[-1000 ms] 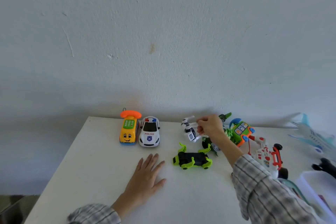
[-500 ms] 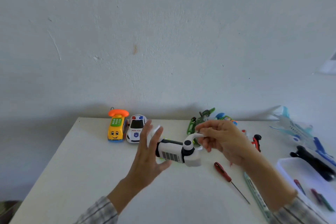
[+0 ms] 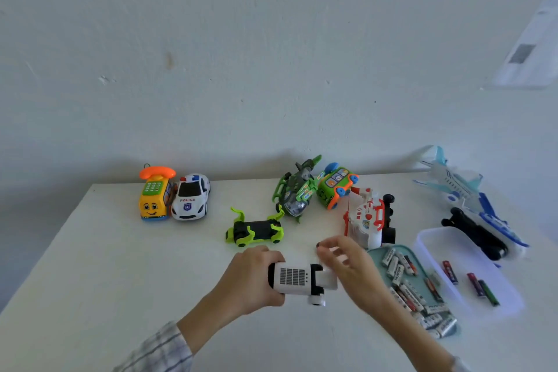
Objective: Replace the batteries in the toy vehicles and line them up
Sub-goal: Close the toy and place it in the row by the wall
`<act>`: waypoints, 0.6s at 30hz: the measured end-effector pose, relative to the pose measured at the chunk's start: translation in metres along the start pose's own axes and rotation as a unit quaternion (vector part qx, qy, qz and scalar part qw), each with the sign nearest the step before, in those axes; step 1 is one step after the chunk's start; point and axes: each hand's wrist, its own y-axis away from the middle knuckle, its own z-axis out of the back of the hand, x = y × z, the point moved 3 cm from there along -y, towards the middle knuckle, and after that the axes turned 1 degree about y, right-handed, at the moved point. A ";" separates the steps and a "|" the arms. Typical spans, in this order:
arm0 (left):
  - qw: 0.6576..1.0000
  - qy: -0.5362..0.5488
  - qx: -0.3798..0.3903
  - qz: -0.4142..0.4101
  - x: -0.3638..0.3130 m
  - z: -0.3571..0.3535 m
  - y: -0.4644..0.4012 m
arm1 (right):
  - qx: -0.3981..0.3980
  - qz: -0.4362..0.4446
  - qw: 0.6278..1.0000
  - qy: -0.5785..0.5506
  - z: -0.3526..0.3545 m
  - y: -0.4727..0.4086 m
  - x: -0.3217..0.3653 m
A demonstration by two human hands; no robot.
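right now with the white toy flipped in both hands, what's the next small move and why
Probably open the battery cover. The left hand grips the white toy with its underside up, the right hand is at its other end, and the tray of batteries lies beside it.

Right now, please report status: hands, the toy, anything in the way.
Left hand grips white toy, underside up. Right hand at its end, fingers curled; hold unclear. Green car just beyond; battery tray at right.

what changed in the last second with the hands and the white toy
The right hand lifted the white toy off the back of the table and brought it forward; the left hand, flat before, now grips it. The yellow phone car and police car stayed put.
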 end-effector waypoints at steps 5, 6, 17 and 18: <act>0.997 -0.017 0.060 0.048 -0.010 -0.023 -0.012 | 0.132 0.145 0.941 0.275 -0.011 0.013 -0.013; 0.996 -0.017 0.066 0.050 -0.011 -0.027 -0.014 | 0.135 0.156 0.926 0.317 -0.014 0.012 -0.018; 0.993 0.041 0.094 0.066 -0.003 -0.054 0.002 | 0.155 0.177 0.892 0.387 -0.016 0.009 -0.037; 0.992 0.053 0.093 0.065 -0.001 -0.055 0.005 | 0.158 0.180 0.891 0.387 -0.016 0.009 -0.038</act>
